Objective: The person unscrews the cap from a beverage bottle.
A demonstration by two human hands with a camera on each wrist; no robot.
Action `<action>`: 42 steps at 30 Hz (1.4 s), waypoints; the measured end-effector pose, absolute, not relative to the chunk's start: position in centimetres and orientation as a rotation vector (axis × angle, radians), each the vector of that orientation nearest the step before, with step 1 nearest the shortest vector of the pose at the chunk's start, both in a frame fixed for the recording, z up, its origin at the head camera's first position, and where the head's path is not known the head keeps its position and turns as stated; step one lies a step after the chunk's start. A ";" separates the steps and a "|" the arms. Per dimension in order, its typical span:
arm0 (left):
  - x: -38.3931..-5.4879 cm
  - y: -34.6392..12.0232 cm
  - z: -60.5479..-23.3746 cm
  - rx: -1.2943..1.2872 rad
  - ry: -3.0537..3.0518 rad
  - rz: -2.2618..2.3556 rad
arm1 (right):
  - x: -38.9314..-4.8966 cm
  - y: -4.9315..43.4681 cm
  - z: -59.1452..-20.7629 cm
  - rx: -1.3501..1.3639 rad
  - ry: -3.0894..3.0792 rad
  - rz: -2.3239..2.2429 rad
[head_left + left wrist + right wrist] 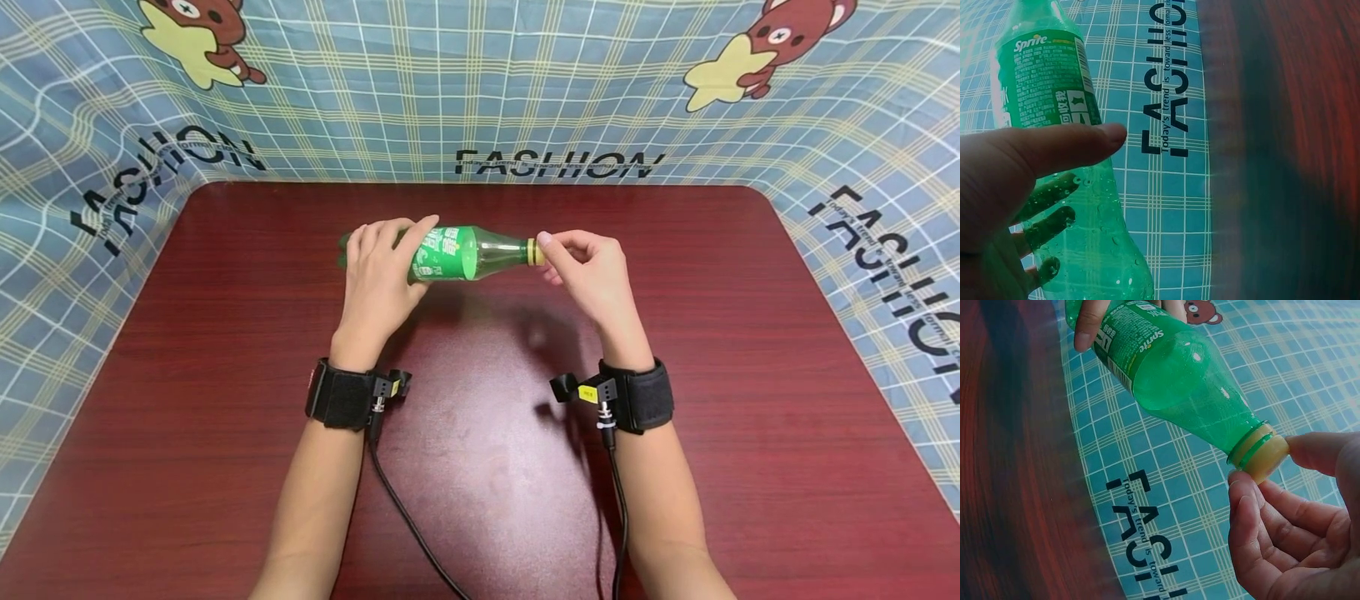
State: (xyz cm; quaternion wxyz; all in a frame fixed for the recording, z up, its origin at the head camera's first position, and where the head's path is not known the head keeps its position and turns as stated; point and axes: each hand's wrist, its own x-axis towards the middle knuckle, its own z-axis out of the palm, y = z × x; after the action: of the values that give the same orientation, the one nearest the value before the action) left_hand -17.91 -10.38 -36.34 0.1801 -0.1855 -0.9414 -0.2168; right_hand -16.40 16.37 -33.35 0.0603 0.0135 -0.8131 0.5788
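Observation:
A green Sprite bottle [498, 252] lies sideways in the air over the table, its neck toward the right. My left hand [381, 271] grips the bottle's body near its base, with the thumb across the lower edge of the label [1047, 81]. At the other end, my right hand [592, 271] pinches the yellow cap [1264, 456] between thumb and fingers. A green gap shows between the cap and the yellow ring below it in the right wrist view. Droplets cling inside the clear green wall [1100, 250] of the bottle.
The dark red table [480, 467] stretches under both arms. Behind it and along both sides hangs a blue checked cloth [420, 100] printed with bears and lettering. Each wrist wears a black strap [647, 396] with a small camera, and black cables [412, 521] trail toward the front.

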 end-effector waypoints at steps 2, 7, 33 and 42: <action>-17.9 -10.4 -36.3 -0.521 -2.662 -0.614 | -16.4 16.3 -33.4 0.072 -2.433 1.748; -17.8 -10.5 -36.3 -0.520 -2.663 -0.617 | -16.3 16.4 -33.5 0.172 -2.405 1.750; -17.8 -10.2 -36.2 -0.555 -2.657 -0.558 | -16.7 16.3 -33.9 -0.077 -2.420 1.938; -17.8 -10.3 -36.4 -0.557 -2.660 -0.564 | -16.5 16.4 -33.6 0.034 -2.414 1.822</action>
State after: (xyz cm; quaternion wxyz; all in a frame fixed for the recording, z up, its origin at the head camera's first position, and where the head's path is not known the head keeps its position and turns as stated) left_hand -17.76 -10.26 -36.39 0.1820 -0.1972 -0.9424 -0.1998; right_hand -16.49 16.36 -33.61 0.0585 0.0112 -0.7968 0.6013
